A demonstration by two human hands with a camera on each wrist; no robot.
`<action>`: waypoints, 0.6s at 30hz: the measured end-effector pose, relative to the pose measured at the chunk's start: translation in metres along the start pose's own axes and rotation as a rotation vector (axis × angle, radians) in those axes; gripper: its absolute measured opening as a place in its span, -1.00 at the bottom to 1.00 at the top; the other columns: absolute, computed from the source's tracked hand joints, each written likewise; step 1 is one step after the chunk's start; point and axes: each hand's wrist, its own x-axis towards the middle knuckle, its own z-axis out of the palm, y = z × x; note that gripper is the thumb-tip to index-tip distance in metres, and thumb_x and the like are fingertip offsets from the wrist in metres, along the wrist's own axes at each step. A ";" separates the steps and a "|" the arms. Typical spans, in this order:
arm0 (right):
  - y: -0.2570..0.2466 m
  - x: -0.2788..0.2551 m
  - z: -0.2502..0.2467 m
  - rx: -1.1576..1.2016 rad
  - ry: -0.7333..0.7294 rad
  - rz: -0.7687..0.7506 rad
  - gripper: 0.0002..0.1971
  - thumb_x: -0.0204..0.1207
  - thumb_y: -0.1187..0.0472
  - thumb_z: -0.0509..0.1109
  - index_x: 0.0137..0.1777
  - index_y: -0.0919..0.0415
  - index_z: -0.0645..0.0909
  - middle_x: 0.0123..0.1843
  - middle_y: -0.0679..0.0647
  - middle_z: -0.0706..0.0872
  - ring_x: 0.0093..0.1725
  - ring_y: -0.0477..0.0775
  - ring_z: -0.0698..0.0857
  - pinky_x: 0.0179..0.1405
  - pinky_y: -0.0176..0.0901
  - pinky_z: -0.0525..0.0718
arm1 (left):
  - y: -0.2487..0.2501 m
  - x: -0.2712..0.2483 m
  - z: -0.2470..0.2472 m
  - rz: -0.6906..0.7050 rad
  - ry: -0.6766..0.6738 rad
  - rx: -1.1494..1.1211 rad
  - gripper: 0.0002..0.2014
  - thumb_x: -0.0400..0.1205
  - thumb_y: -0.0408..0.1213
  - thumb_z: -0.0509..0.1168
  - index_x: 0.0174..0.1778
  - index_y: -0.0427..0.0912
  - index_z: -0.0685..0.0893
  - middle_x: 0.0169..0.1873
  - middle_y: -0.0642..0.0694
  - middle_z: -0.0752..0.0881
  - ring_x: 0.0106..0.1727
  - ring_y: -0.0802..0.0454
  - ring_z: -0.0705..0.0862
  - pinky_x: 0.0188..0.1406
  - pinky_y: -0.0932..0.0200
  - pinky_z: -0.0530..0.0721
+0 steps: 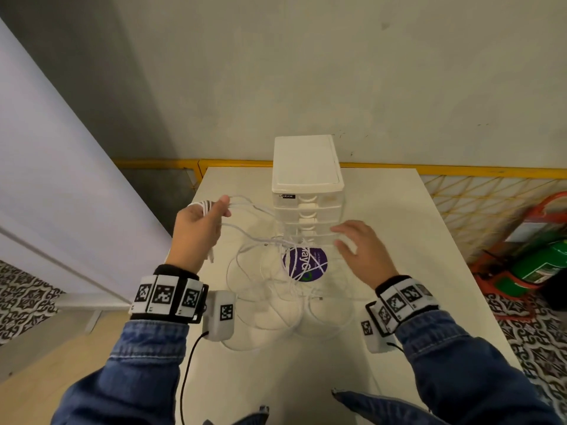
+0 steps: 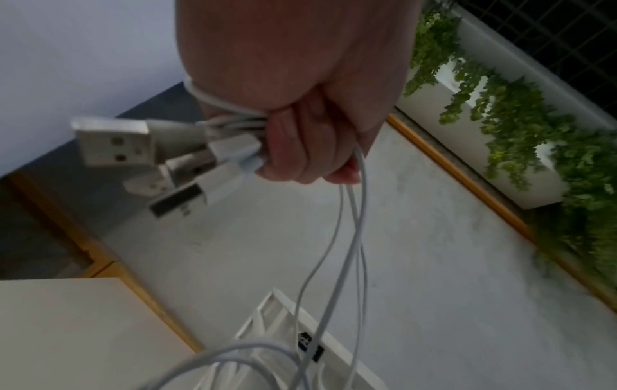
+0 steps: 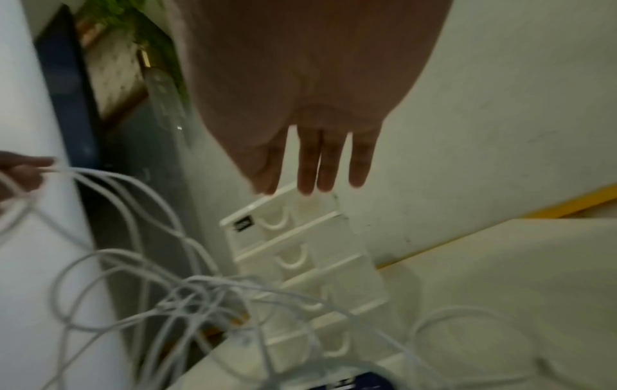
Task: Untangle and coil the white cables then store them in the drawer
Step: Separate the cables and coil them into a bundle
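Several white cables [image 1: 270, 271] lie tangled on the white table [image 1: 399, 240] in front of a white drawer unit [image 1: 306, 191]. My left hand [image 1: 199, 222] is raised at the left and grips a bunch of cable ends. In the left wrist view the fist [image 2: 300, 137] is closed round several USB plugs [image 2: 113, 142], and cable strands [image 2: 337, 237] hang down from it. My right hand [image 1: 359, 243] hovers over the tangle near the lower drawers, fingers [image 3: 328, 169] straight and spread, holding nothing. The cables [image 3: 187, 295] loop below it.
A round purple sticker [image 1: 306, 263] lies on the table under the cables. All drawers [image 3: 293, 258] of the unit are closed. A yellow rail [image 1: 460, 170] runs behind the table. A green cylinder in a red stand [image 1: 537, 262] sits on the floor at the right.
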 end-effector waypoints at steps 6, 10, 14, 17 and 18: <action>-0.027 0.003 0.039 -0.064 -0.390 -0.021 -0.60 0.58 0.11 0.30 0.42 0.06 0.50 0.27 0.12 0.70 0.30 0.18 0.58 0.29 -0.04 0.46 | 0.009 -0.006 0.003 0.018 -0.129 -0.043 -0.67 0.65 -0.09 0.27 -0.38 -0.19 0.57 -0.67 -0.02 0.32 -0.68 0.13 0.25 -0.68 0.34 0.27; -0.017 0.002 0.032 0.014 -0.192 0.113 -0.75 0.61 0.16 0.24 0.16 0.11 0.71 0.09 0.12 0.79 0.08 0.19 0.70 0.05 -0.07 0.58 | -0.001 -0.003 -0.010 -0.013 0.000 0.084 -0.65 0.64 -0.07 0.30 -0.40 -0.19 0.60 -0.60 -0.15 0.37 -0.63 0.08 0.33 -0.56 0.27 0.38; 0.019 0.003 0.000 -0.078 0.016 0.286 -0.74 0.63 0.15 0.21 0.09 0.13 0.73 0.05 0.17 0.80 0.05 0.26 0.71 0.03 0.00 0.62 | -0.014 0.001 -0.031 -0.133 0.191 0.113 -0.65 0.62 0.00 0.30 -0.41 -0.13 0.58 -0.51 -0.18 0.47 -0.48 -0.01 0.41 -0.36 0.12 0.45; 0.052 -0.002 -0.021 -0.150 0.052 0.485 -0.74 0.62 0.16 0.21 0.07 0.16 0.74 0.11 0.21 0.78 0.08 0.29 0.69 0.06 0.02 0.60 | -0.014 0.002 -0.036 -0.138 0.235 0.096 -0.63 0.63 -0.05 0.29 -0.46 -0.15 0.53 -0.55 -0.17 0.44 -0.52 0.00 0.38 -0.43 0.14 0.42; 0.060 -0.003 -0.025 -0.172 0.064 0.539 -0.73 0.62 0.16 0.20 0.07 0.16 0.73 0.12 0.22 0.77 0.08 0.30 0.69 0.06 0.02 0.60 | -0.013 0.003 -0.035 -0.120 0.239 0.106 -0.63 0.63 -0.05 0.30 -0.45 -0.16 0.55 -0.55 -0.18 0.44 -0.53 -0.01 0.38 -0.44 0.14 0.42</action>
